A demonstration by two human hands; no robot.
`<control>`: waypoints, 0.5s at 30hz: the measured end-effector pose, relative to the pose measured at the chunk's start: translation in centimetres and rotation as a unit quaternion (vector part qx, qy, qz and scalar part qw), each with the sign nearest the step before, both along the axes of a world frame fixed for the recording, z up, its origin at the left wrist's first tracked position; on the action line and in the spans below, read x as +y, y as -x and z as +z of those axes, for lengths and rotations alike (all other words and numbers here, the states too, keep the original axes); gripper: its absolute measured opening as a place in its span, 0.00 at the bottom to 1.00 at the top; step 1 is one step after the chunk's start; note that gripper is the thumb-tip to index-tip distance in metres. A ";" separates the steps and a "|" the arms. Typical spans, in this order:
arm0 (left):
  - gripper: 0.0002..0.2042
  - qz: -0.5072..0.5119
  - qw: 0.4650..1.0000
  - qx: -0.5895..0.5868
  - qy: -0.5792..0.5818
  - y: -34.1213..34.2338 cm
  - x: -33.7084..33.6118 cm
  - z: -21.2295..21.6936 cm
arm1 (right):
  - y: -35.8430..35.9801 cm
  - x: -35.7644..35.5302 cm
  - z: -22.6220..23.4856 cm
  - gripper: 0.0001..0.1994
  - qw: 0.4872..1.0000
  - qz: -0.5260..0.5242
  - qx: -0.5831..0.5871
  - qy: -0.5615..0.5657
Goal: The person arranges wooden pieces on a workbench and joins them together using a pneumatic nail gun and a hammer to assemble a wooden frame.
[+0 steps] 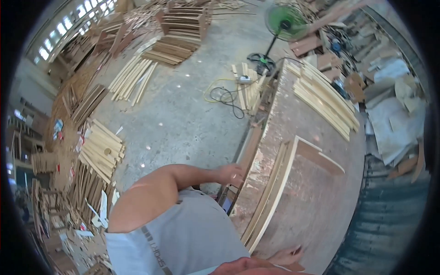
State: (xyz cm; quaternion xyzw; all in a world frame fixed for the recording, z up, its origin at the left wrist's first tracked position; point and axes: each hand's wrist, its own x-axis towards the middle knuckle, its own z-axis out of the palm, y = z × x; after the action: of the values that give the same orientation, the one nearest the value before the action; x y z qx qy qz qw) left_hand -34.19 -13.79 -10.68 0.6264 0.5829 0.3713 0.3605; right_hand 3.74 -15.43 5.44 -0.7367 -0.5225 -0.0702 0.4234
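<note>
My left hand (232, 175) is at the near left edge of a long, worn workbench (316, 206), beside its side board. Its fingers point toward the bench and are too blurred to tell whether they hold anything. My right hand (285, 256) lies low over the bench top, its fingers stretched to the right and slightly apart, with nothing visible in them. Close to it is the near end of a long wooden frame piece (273, 201), pale along its edge. A shorter brown board (321, 158) joins this piece at its far end.
Pale wood strips (325, 103) lie stacked on the bench's far end. Beyond stand a green fan (286, 24) and a power strip (244, 79) with cords on the concrete floor. Bundles of strips (101, 149) lie to the left. Sheets and scraps (396, 114) pile up at right.
</note>
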 end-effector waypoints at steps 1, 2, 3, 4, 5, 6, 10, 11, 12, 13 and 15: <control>0.15 0.023 0.997 0.024 0.076 2.8 -1.4 -1.2 | 1.1 1.3 0.3 0.14 0.999 0.031 -0.008 0.031; 0.16 0.188 0.930 -0.093 0.302 6.0 -4.9 -4.1 | 3.1 4.6 0.5 0.13 0.991 0.114 -0.020 0.064; 0.15 0.241 0.894 0.175 0.335 8.0 -8.1 -2.7 | 6.3 6.3 0.4 0.13 0.979 0.189 0.012 0.070; 0.15 0.251 0.892 0.171 0.334 13.5 -10.6 -4.8 | 9.7 7.4 0.7 0.13 0.962 0.258 0.042 0.074; 0.15 0.275 0.831 0.209 0.436 17.0 -15.3 -7.9 | 12.8 8.2 0.8 0.13 0.939 0.327 0.044 0.100; 0.16 0.295 0.755 0.239 0.534 19.1 -20.1 -11.1 | 15.8 8.7 1.0 0.12 0.908 0.396 0.045 0.127; 0.20 0.516 0.708 0.032 0.481 21.6 -29.5 -11.1 | 26.9 7.3 -0.7 0.11 0.804 0.542 0.067 0.236; 0.22 0.546 0.693 0.002 0.471 21.1 -30.1 -11.2 | 29.2 6.8 -2.1 0.11 0.776 0.565 0.075 0.271; 0.24 0.574 0.676 -0.025 0.461 20.1 -30.8 -11.4 | 31.6 6.2 -3.3 0.12 0.746 0.584 0.085 0.308; 0.24 0.580 0.670 -0.065 0.459 19.2 -32.1 -15.1 | 33.8 5.6 -4.0 0.12 0.716 0.606 0.059 0.341; 0.23 0.597 0.641 -0.117 0.468 18.0 -32.0 -18.6 | 37.7 5.4 -7.3 0.13 0.671 0.617 0.029 0.410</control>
State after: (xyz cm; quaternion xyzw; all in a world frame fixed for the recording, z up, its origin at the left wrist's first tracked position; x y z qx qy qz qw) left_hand -52.20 -45.79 -29.31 -0.1584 0.8793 0.2539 0.3706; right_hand -33.99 -10.03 -1.83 -0.3476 -0.8216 0.4500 0.0401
